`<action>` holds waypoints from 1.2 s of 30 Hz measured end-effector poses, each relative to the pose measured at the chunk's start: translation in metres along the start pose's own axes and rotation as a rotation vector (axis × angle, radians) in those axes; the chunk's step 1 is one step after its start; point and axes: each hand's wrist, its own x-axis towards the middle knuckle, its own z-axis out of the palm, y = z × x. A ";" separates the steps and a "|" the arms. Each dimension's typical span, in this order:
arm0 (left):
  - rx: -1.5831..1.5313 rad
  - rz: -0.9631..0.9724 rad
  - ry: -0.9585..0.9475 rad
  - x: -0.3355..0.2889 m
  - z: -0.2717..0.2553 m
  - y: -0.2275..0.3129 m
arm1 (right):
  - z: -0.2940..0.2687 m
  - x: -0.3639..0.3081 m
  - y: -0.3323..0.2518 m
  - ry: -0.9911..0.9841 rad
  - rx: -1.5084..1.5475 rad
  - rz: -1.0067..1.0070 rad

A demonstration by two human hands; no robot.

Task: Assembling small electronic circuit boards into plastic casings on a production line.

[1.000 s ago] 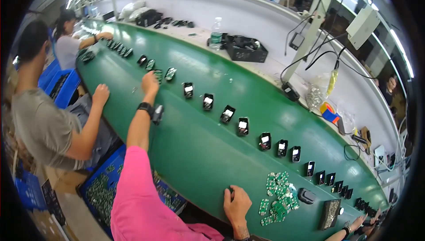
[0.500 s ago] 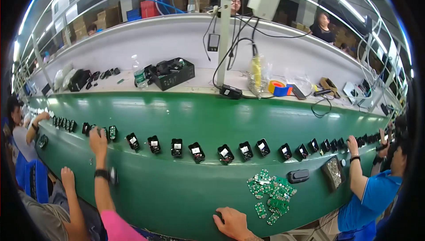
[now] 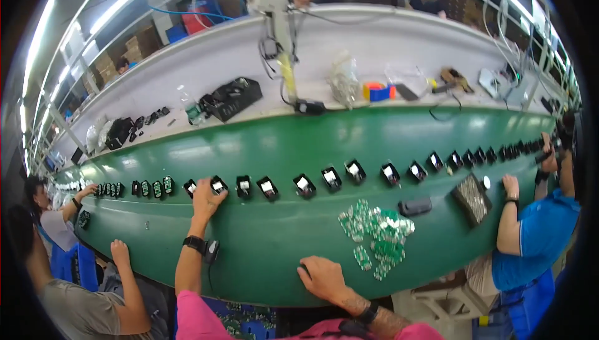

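Note:
My left hand point(image 3: 209, 201) reaches into the row of open black plastic housings. Its thumb and fingers close about the near side of one black housing point(image 3: 218, 184), which has a white piece inside. Another black housing point(image 3: 190, 188) stands just left of these fingers. Close to the bench's near edge, my right hand point(image 3: 322, 277) rests on the green surface with its fingers curled under. A small dark patch shows by its fingertips; I cannot tell what it is. To its right lies a loose pile of green circuit boards point(image 3: 380, 232).
The row continues right past a housing point(image 3: 304, 186); housings with green boards point(image 3: 157, 189) stand left. A black case point(image 3: 415, 207) and a brown box point(image 3: 472, 199) lie beyond the pile. Co-workers sit at both sides, one in a blue shirt point(image 3: 530, 234). A shelf holds a black bin point(image 3: 234, 99).
My left hand has moved right along the row, from the housings with green boards to one with a white piece. My right hand stays near the front edge, its fingers more curled. The view has shifted.

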 end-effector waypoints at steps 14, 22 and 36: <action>-0.392 0.186 -0.235 -0.213 -0.032 0.244 | -0.171 -0.034 0.119 0.496 -0.287 0.355; -0.547 -0.037 -0.111 -0.231 -0.036 0.264 | -0.160 -0.059 0.103 0.307 -0.069 0.439; -1.160 -0.397 -0.425 -0.262 -0.065 0.269 | -0.148 -0.043 0.050 0.171 0.181 0.322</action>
